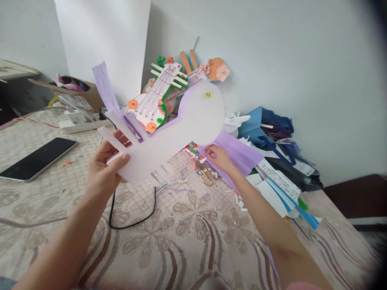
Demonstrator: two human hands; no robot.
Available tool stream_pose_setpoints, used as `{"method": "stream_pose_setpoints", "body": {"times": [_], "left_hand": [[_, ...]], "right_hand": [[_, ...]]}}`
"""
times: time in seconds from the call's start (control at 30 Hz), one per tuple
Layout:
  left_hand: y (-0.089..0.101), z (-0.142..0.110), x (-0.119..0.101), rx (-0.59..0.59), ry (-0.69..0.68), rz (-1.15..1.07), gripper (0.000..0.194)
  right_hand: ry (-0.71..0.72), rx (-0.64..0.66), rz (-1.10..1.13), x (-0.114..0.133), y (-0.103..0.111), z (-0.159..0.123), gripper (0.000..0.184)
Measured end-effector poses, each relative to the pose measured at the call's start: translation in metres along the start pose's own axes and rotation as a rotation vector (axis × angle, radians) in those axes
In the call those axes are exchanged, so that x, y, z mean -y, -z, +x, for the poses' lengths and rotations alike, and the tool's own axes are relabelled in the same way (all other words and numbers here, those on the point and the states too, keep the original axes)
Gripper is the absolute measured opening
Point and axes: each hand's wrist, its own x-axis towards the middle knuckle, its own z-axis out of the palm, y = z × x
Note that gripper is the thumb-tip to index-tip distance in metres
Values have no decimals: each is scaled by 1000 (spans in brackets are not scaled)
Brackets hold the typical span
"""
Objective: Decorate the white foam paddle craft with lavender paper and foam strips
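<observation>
My left hand grips the wide end of a white guitar-shaped cutout, thumb on the face and fingers behind. Thin strips stick out of that end, and the rounded end, bearing a small yellow mark, points up and right. Purple paper lines its upper edge, and a loose purple crepe strip rises from it. Under the rounded end, my right hand has its fingers pinched together beside a sheet of purple paper. What lies between those fingertips is too small to make out. Gold-handled scissors rest just below that hand.
A decorated paper guitar with flowers leans at the back. At left lie a phone and an opened cardboard box. Paper offcuts and a blue bag crowd the right. A black cord loops across the tablecloth.
</observation>
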Motion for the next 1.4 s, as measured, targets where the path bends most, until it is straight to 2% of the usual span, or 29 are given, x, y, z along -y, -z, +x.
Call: {"method": "stream_pose_setpoints", "body": {"times": [0.2,0.33,0.47,0.57,0.7,0.83,0.97,1.17,1.3,1.4], "left_hand": [[3,4,-4,6,-59,6,57],[7,8,-4,-18,-116,-3,55],[6,7,-4,-13,-106,-1,50],[4,5,-5,-7,-100,10,44],[3,5,-7,-15,-100,-2,40],[3,5,-4,-4,-79,4,47],[4,4,0,14,-52,13,57],[2,0,3,5,4,28,60],[2,0,3,28,4,22,60],[1,0,4,30,17,26,61]], "right_hand": [[-37,-4,19,-3,-10,-12,13],[-24,28,42,0,-13,-13,36],[24,2,20,4,-6,-7,7],[15,2,-18,5,-1,-3,17],[15,133,-67,7,-2,-3,16],[125,359,-133,16,-15,-14,5],[149,455,-231,22,-33,-28,18],[126,439,-281,22,-42,-32,18],[136,389,-193,23,-35,-31,16],[114,305,-87,24,-27,-33,14]]}}
